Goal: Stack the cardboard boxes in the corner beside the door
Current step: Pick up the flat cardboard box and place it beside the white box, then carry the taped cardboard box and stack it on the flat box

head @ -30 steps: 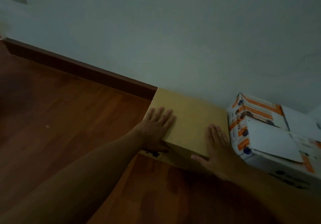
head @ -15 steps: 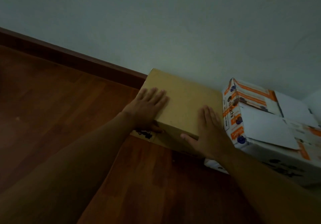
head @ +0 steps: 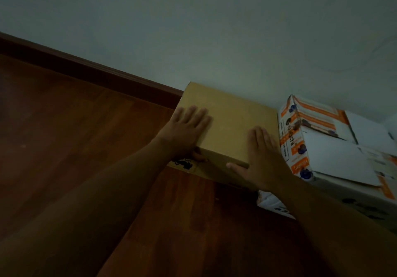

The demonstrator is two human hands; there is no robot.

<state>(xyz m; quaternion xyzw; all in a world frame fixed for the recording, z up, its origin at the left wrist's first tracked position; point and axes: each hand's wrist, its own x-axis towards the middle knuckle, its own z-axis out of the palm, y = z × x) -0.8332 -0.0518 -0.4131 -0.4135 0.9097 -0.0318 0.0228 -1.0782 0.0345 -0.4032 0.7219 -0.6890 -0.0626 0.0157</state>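
A plain brown cardboard box (head: 231, 117) stands on the wooden floor against the pale wall. My left hand (head: 185, 131) lies flat over its near left corner, thumb on the front face. My right hand (head: 263, 158) rests on the top near the right edge, thumb hooked down the front. Both hands hold the brown box. Directly to its right, touching it, sits a white and orange printed box (head: 318, 139) with loose white flaps. A larger white box (head: 352, 195) lies under the printed one.
Dark reddish wooden floor (head: 86, 158) spreads to the left and front. A dark skirting board (head: 90, 70) runs along the wall (head: 214, 29). The room is dim. No door shows in view.
The view has shifted slightly; both hands stay on the same corners of the brown box, which sits against the wall next to the printed box as before.
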